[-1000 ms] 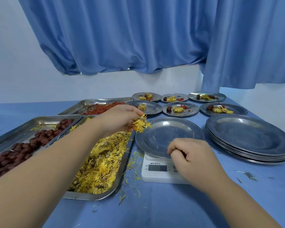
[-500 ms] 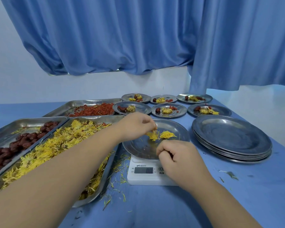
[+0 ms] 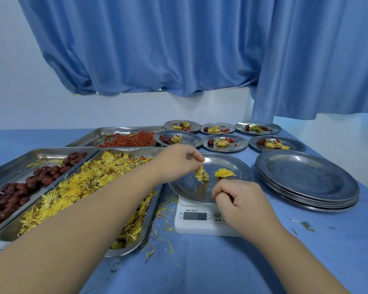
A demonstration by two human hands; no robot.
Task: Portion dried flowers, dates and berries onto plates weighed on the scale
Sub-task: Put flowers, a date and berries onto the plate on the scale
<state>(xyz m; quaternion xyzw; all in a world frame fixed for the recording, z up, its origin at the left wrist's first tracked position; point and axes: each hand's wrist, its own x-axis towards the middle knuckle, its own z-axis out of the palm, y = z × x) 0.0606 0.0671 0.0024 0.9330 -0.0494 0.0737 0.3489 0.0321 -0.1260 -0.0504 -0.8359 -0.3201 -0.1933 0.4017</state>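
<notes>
A steel plate (image 3: 232,162) sits on the white scale (image 3: 200,221). My left hand (image 3: 179,160) reaches over the plate's left side and pinches a dried yellow flower (image 3: 201,174) that hangs down to the plate. A second flower (image 3: 224,172) lies loose on the plate. My right hand (image 3: 242,202) rests over the scale at the plate's near rim, its fingers curled with nothing visible in them. To the left stand the flower tray (image 3: 89,183), the date tray (image 3: 19,185) and the berry tray (image 3: 128,141).
A stack of bare steel plates (image 3: 306,179) stands to the right of the scale. Several filled plates (image 3: 224,143) sit in two rows at the back. Loose petals (image 3: 166,221) litter the blue cloth beside the scale. A blue curtain hangs behind.
My left hand moved right from the flower tray's edge to over the plate with flowers. One flower now lies on the plate. My right hand stayed at the scale.
</notes>
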